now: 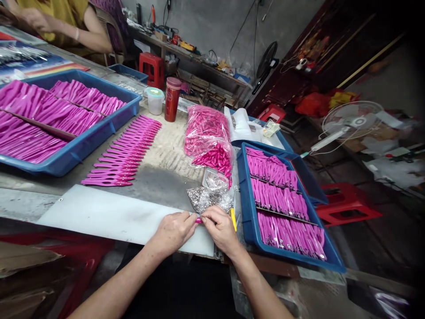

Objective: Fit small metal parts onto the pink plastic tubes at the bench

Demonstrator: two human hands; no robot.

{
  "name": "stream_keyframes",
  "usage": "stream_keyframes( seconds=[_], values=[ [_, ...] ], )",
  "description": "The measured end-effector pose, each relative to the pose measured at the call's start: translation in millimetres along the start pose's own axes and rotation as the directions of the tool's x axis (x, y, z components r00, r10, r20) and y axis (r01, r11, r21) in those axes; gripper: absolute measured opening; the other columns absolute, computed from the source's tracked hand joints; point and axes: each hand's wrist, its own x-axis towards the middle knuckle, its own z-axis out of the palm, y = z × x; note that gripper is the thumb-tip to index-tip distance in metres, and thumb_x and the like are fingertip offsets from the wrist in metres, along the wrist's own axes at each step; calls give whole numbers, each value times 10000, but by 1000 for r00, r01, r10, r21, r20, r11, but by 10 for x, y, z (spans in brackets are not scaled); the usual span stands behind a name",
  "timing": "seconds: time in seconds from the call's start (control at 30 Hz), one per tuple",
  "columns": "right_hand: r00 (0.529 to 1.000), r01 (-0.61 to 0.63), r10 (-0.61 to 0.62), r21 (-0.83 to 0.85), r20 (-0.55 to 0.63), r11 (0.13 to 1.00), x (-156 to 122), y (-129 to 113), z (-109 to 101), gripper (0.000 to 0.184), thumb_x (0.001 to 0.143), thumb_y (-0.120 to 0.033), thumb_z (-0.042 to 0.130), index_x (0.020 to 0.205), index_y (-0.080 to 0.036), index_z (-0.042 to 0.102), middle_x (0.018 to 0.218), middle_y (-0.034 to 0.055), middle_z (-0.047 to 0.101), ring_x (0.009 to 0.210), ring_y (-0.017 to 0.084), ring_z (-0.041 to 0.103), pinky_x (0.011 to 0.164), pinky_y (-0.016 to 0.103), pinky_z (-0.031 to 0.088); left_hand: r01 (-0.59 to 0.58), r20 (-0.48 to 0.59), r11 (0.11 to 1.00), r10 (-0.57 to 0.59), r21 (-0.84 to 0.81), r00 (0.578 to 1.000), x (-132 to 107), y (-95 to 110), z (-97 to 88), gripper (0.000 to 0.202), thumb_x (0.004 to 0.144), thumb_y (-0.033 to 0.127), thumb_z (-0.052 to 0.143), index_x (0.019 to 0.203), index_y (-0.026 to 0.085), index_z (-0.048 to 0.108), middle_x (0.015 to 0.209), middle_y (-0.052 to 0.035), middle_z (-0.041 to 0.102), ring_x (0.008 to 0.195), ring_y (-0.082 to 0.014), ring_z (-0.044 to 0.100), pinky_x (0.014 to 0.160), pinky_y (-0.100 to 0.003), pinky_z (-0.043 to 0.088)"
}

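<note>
Over the white board (pixel 109 215), my left hand (pixel 174 230) is closed in a pinch on a small glossy pink piece (pixel 198 219), mostly hidden by the fingers. My right hand (pixel 219 228) pinches at the other end of that piece; whether it also holds a tiny part cannot be seen. Just beyond the right hand lies a clear plastic bag of small metal parts (pixel 202 198). A yellow-handled tool (pixel 233 219) lies beside that hand. Farther back stands a clear bag of pink pieces (pixel 208 133), some spilling toward its front.
A fanned row of pink handle-like strips (pixel 122 153) lies on the table. Blue trays of pink strips stand left (pixel 89 148) and right (pixel 247 208). Behind are a red tumbler (pixel 172 99) and a lidded cup (pixel 155 102). Another person (pixel 66 26) sits at the far left.
</note>
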Motion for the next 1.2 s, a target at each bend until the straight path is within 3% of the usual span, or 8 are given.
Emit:
stream_keyframes(
  seconds=[0.2, 0.3, 0.83, 1.03, 1.2],
  values=[
    [988, 152, -149, -178, 30, 972, -28, 8, 5, 237, 809, -131, 404, 664, -173, 588, 647, 35, 543, 677, 151, 449, 635, 280, 382, -10, -15, 1000, 10, 17, 1000, 0, 8, 5, 172, 829, 195, 395, 695, 177, 502, 566, 13, 485, 510, -109, 506, 488, -221, 370],
    [985, 171, -159, -219, 71, 961, -25, 32, 1, 230, 819, -140, 409, 690, -171, 597, 660, 39, 550, 689, 156, 446, 640, 281, 379, -12, 3, 999, 12, 41, 1000, 0, 12, 6, 169, 827, 195, 400, 690, 179, 499, 563, 12, 487, 506, -116, 506, 479, -229, 368],
    [971, 100, -72, -114, 229, 988, 53, -16, -145, 154, 824, -185, 467, 803, -191, 620, 744, 16, 604, 737, 138, 501, 701, 265, 386, -6, 7, 1000, 6, 19, 1000, 14, 6, -8, 181, 830, 204, 394, 689, 174, 505, 565, 9, 496, 513, -110, 513, 490, -217, 380],
    [982, 51, -30, -105, 187, 993, 60, -30, -107, 214, 833, -208, 442, 723, -184, 622, 695, 15, 598, 701, 132, 515, 684, 256, 395, -13, 6, 1000, 12, 15, 1000, 8, 4, -6, 183, 834, 211, 390, 692, 176, 499, 564, 12, 490, 509, -108, 507, 485, -218, 367],
    [986, -66, 82, -112, 146, 991, 63, -57, -27, 222, 807, -178, 461, 653, -179, 621, 660, 13, 589, 647, 123, 524, 623, 229, 404, -23, -28, 999, 24, 31, 999, -15, 3, 8, 166, 832, 207, 394, 714, 174, 506, 558, 17, 480, 485, -107, 484, 465, -224, 343]
  ],
)
